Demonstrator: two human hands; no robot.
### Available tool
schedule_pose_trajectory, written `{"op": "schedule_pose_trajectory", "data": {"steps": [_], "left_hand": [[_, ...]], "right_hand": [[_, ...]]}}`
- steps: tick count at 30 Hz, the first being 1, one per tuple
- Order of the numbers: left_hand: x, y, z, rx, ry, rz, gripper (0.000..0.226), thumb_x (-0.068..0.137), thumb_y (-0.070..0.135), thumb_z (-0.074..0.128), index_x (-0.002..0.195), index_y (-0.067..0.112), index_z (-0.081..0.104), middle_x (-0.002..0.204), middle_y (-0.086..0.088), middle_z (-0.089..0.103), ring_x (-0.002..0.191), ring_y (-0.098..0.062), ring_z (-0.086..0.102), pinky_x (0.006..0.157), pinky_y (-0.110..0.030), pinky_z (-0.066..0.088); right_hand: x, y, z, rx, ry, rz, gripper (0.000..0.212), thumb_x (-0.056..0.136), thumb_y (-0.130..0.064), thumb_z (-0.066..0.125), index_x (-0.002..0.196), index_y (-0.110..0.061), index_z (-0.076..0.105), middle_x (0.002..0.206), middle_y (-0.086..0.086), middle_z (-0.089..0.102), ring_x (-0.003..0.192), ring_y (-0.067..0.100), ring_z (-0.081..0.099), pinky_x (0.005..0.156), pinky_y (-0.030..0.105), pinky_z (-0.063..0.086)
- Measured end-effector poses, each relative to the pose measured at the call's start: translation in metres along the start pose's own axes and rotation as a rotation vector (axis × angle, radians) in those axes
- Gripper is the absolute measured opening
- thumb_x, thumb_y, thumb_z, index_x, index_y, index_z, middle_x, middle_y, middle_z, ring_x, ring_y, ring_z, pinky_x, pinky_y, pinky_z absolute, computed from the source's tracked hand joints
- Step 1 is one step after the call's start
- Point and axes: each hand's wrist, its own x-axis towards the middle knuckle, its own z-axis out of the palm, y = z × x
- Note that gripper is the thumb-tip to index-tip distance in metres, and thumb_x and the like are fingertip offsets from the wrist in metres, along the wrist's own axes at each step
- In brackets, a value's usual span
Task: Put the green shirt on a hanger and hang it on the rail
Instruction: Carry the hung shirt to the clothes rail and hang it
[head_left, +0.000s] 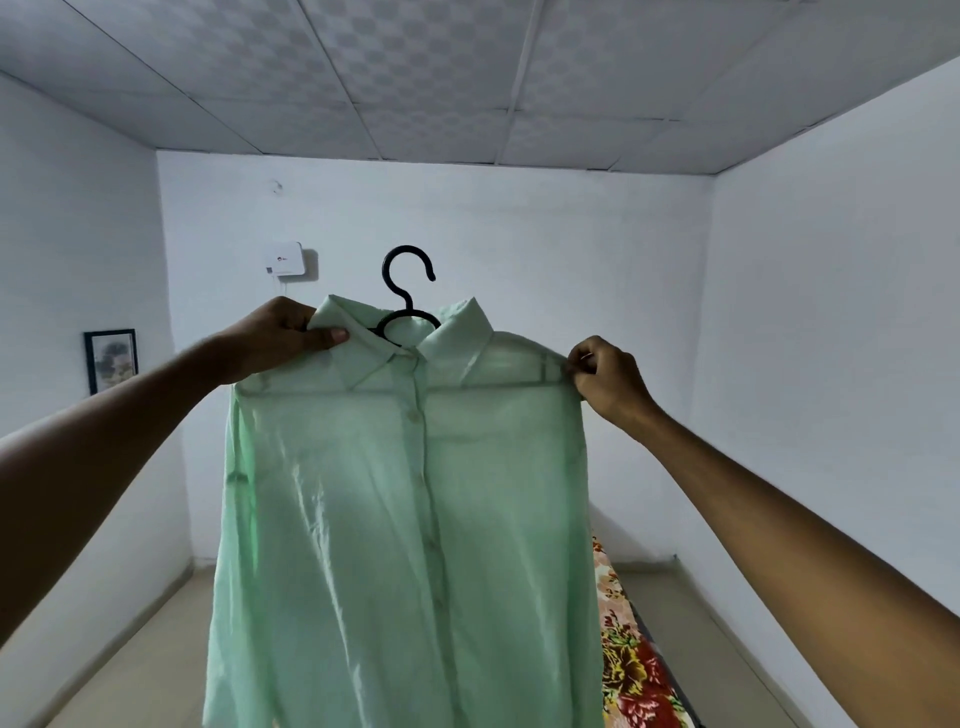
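On the left wall a framed picture (110, 360) is seen, and further along a small white box (283, 258) is mounted on the back wall. The left hand (275, 338) is curled at the left side of the collar, the fabric being pinched under the thumb. The green shirt (405, 519) is held up at the centre of the view, buttoned and already draped over the black hanger (408, 291), whose hook stands upright and free above the collar, opening to the right. The hanger's long axis is laid level from left to right, spanning the two hands. The shirt's right shoulder seam is pinched by the right hand (605, 379). A floral bedcover (636, 660) is visible low behind the hem. No rail is in view, so its direction cannot be told. The left hand is judged nearer the hook for the hanging move.
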Motion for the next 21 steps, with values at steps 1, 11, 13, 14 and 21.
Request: {"op": "schedule_pose_trajectory", "data": {"steps": [1, 11, 13, 14, 21], "left_hand": [[-0.001, 0.001, -0.001, 0.014, 0.001, -0.005, 0.069, 0.084, 0.049, 0.077, 0.082, -0.017, 0.055, 0.071, -0.010, 0.054, 0.064, -0.019, 0.050, 0.062, -0.030, 0.039], [0.000, 0.012, 0.008, 0.068, 0.016, 0.024, 0.040, 0.092, 0.035, 0.073, 0.073, 0.000, 0.063, 0.062, -0.003, 0.057, 0.045, -0.007, 0.048, 0.046, -0.020, 0.040], [0.001, 0.012, 0.007, 0.064, 0.021, 0.046, 0.034, 0.089, 0.035, 0.077, 0.081, 0.002, 0.070, 0.073, -0.011, 0.069, 0.060, -0.017, 0.062, 0.058, -0.030, 0.053], [0.000, 0.009, 0.005, 0.056, 0.016, 0.054, 0.032, 0.085, 0.034, 0.081, 0.085, 0.004, 0.073, 0.077, -0.015, 0.071, 0.066, -0.022, 0.065, 0.064, -0.036, 0.056], [-0.016, -0.009, -0.002, 0.152, -0.044, 0.023, 0.028, 0.073, 0.009, 0.088, 0.074, 0.035, 0.080, 0.071, 0.008, 0.076, 0.065, -0.004, 0.062, 0.068, -0.023, 0.054]], "right_hand": [[0.001, 0.002, -0.001, 0.009, -0.057, 0.034, 0.008, 0.092, -0.008, 0.062, 0.098, -0.013, 0.063, 0.089, 0.007, 0.074, 0.083, 0.028, 0.072, 0.078, 0.043, 0.062], [0.000, -0.014, 0.002, 0.162, -0.161, -0.125, 0.016, 0.094, -0.034, 0.071, 0.101, -0.022, 0.079, 0.096, -0.010, 0.077, 0.092, 0.007, 0.070, 0.082, 0.025, 0.054], [0.004, -0.017, 0.001, 0.165, -0.100, -0.124, 0.014, 0.094, -0.032, 0.072, 0.097, -0.021, 0.080, 0.092, -0.010, 0.077, 0.085, 0.003, 0.068, 0.078, 0.020, 0.051], [0.005, -0.018, 0.001, 0.179, -0.067, -0.114, 0.013, 0.093, -0.031, 0.073, 0.097, -0.020, 0.080, 0.092, -0.011, 0.077, 0.084, 0.003, 0.068, 0.078, 0.019, 0.051], [0.003, -0.007, -0.008, 0.189, -0.022, -0.062, 0.014, 0.092, -0.028, 0.075, 0.098, -0.017, 0.080, 0.095, -0.006, 0.076, 0.089, 0.008, 0.068, 0.084, 0.021, 0.052]]}}
